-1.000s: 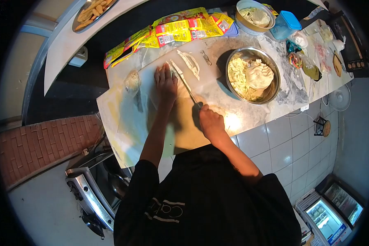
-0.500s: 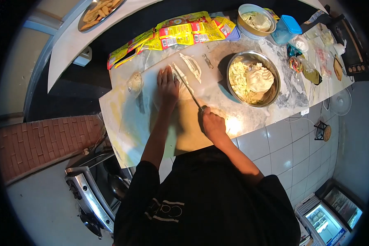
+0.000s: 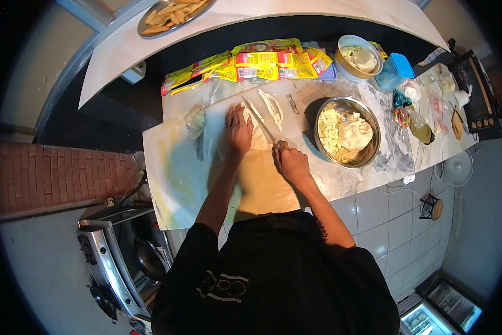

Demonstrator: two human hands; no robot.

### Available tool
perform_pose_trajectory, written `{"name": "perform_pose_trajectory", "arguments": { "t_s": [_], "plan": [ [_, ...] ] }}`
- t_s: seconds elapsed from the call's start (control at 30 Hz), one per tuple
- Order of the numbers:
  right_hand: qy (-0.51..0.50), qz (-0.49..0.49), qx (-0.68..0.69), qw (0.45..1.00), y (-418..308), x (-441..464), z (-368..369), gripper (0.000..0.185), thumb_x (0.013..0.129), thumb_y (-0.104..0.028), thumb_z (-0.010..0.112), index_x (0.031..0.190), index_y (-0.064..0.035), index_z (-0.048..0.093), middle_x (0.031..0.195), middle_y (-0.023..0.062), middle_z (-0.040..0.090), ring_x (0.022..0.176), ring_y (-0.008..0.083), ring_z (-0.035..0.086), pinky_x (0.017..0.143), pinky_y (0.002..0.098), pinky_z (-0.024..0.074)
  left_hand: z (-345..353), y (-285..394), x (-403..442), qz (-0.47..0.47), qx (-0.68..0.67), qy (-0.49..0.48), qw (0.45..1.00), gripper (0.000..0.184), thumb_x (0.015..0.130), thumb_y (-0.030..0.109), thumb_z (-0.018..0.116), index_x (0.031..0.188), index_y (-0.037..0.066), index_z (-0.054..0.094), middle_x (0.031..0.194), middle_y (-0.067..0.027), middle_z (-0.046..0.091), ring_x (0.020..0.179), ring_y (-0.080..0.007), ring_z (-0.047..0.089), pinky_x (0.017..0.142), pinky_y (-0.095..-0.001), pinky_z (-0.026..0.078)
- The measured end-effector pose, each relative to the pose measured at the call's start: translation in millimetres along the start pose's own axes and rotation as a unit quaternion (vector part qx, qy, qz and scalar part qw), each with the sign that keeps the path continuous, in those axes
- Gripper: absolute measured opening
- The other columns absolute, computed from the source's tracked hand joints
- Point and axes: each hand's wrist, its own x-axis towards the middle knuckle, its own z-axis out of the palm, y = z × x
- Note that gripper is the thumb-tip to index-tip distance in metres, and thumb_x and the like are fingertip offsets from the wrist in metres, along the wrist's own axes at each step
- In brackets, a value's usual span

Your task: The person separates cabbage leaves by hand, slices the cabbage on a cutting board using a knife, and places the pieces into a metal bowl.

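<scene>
My left hand (image 3: 238, 134) presses down on a pale, soft-looking piece of food (image 3: 257, 139) on the white cutting board (image 3: 234, 103). I cannot tell exactly what the food is. In my right hand (image 3: 292, 162) is the handle of a long knife (image 3: 260, 122), whose blade lies slantwise along the right side of that piece. Thin pale slices (image 3: 271, 109) rest to the right of the blade. Further right stands a steel bowl (image 3: 345, 163) holding chopped pale-yellow pieces (image 3: 330, 125) and a large rounded whitish lump (image 3: 355, 133).
Yellow and red food packets (image 3: 256, 64) line the back of the counter. A tub (image 3: 358, 58) of pale food and a blue-lidded container (image 3: 393, 72) stand at back right. A crumpled clear bag (image 3: 195, 119) lies left. Fried sticks fill a plate (image 3: 170, 18) on the raised ledge.
The camera view has shifted, so the counter sits lower and further right. My right hand has moved slightly with the knife, while my left hand stays on the food.
</scene>
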Motion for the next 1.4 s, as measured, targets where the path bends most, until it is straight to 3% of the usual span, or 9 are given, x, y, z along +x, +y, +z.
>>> {"name": "perform_pose_trajectory", "arguments": {
  "t_s": [0.13, 0.47, 0.8, 1.0, 1.1, 1.17, 1.27, 1.33, 1.4],
  "plan": [
    [-0.012, -0.014, 0.073, 0.997, 6.7, 7.8, -10.7, 0.026, 0.096, -0.026, 0.053, 0.097, 0.0003, 0.055, 0.069, 0.0237, 0.063, 0.065, 0.0457, 0.063, 0.060, 0.0513, 0.0506, -3.0, 1.7, 1.6, -0.012, -0.047, 0.016, 0.999, 0.033, 0.088, 0.010, 0.059, 0.118, -0.004, 0.052, 0.129, -0.0210, 0.051, 0.127, -0.0405, 0.044, 0.107, -0.0453, 0.038],
    [-0.070, 0.078, 0.155, 0.982, 13.1, 13.9, -3.3, 0.037, 0.083, -0.018, 0.070, 0.117, -0.0078, 0.061, 0.089, 0.0227, 0.067, 0.088, 0.0426, 0.062, 0.077, 0.0489, 0.0490, -5.3, -19.9, 2.8, -0.011, -0.160, 0.000, 0.987, 0.033, 0.089, 0.011, 0.058, 0.117, -0.005, 0.052, 0.129, -0.0250, 0.049, 0.125, -0.0434, 0.045, 0.103, -0.0469, 0.040],
    [-0.050, 0.030, 0.161, 0.985, 10.1, 12.4, -8.8, 0.024, 0.081, -0.012, 0.067, 0.103, -0.0023, 0.066, 0.082, 0.0232, 0.067, 0.080, 0.0427, 0.065, 0.072, 0.0494, 0.0500, -8.2, -24.1, -2.8, -0.032, -0.165, -0.009, 0.986, 0.042, 0.087, 0.013, 0.064, 0.123, -0.004, 0.053, 0.131, -0.0240, 0.049, 0.122, -0.0422, 0.048, 0.102, -0.0434, 0.042],
    [0.016, 0.041, 0.310, 0.950, 13.8, 34.5, -29.2, 0.018, 0.081, -0.014, 0.067, 0.078, 0.0038, 0.063, 0.060, 0.0179, 0.058, 0.051, 0.0183, 0.051, 0.053, 0.0373, 0.0421, -9.7, -20.3, -0.9, -0.036, -0.186, 0.007, 0.982, 0.038, 0.088, 0.014, 0.064, 0.121, -0.003, 0.055, 0.129, -0.0208, 0.052, 0.125, -0.0384, 0.048, 0.103, -0.0414, 0.041],
    [0.058, 0.067, 0.335, 0.938, 6.3, 59.0, -31.7, 0.019, 0.081, -0.013, 0.067, 0.075, 0.0037, 0.062, 0.059, 0.0167, 0.057, 0.053, 0.0151, 0.050, 0.053, 0.0359, 0.0420, -11.3, -18.3, 0.5, -0.031, -0.193, 0.003, 0.981, 0.038, 0.090, 0.015, 0.064, 0.122, -0.003, 0.055, 0.130, -0.0206, 0.052, 0.127, -0.0376, 0.047, 0.105, -0.0417, 0.040],
    [0.057, 0.059, 0.304, 0.949, 3.4, 67.7, -29.6, 0.020, 0.081, -0.014, 0.067, 0.077, 0.0047, 0.062, 0.063, 0.0197, 0.060, 0.055, 0.0224, 0.058, 0.055, 0.0386, 0.0443, -15.4, -16.8, -0.4, -0.034, -0.196, -0.003, 0.980, 0.039, 0.091, 0.016, 0.063, 0.123, -0.004, 0.055, 0.132, -0.0205, 0.051, 0.128, -0.0373, 0.046, 0.107, -0.0427, 0.038],
    [0.091, 0.046, 0.250, 0.963, 1.8, 74.3, -16.2, 0.021, 0.084, -0.014, 0.067, 0.075, 0.0033, 0.058, 0.055, 0.0128, 0.053, 0.048, 0.0206, 0.048, 0.050, 0.0364, 0.0386, -24.3, -15.8, 0.4, -0.009, -0.113, 0.007, 0.993, 0.043, 0.093, 0.021, 0.060, 0.128, -0.004, 0.052, 0.136, -0.0202, 0.049, 0.132, -0.0365, 0.042, 0.110, -0.0468, 0.033],
    [0.098, 0.033, 0.238, 0.966, -1.2, 64.2, -13.6, 0.019, 0.086, -0.014, 0.063, 0.085, 0.0031, 0.056, 0.064, 0.0227, 0.059, 0.055, 0.0383, 0.058, 0.054, 0.0441, 0.0434, -22.8, -20.6, -4.1, -0.014, -0.069, -0.031, 0.997, 0.047, 0.095, 0.025, 0.055, 0.133, -0.003, 0.050, 0.140, -0.0189, 0.047, 0.135, -0.0354, 0.039, 0.112, -0.0501, 0.028],
    [0.062, 0.038, 0.243, 0.967, -6.8, 50.4, -12.5, 0.019, 0.087, -0.014, 0.062, 0.089, 0.0029, 0.054, 0.069, 0.0254, 0.060, 0.064, 0.0422, 0.060, 0.058, 0.0465, 0.0448, -20.0, -22.3, -9.4, -0.012, -0.055, -0.047, 0.997, 0.047, 0.096, 0.025, 0.054, 0.134, -0.002, 0.049, 0.141, -0.0177, 0.047, 0.136, -0.0350, 0.038, 0.112, -0.0501, 0.029]
  ]
}}
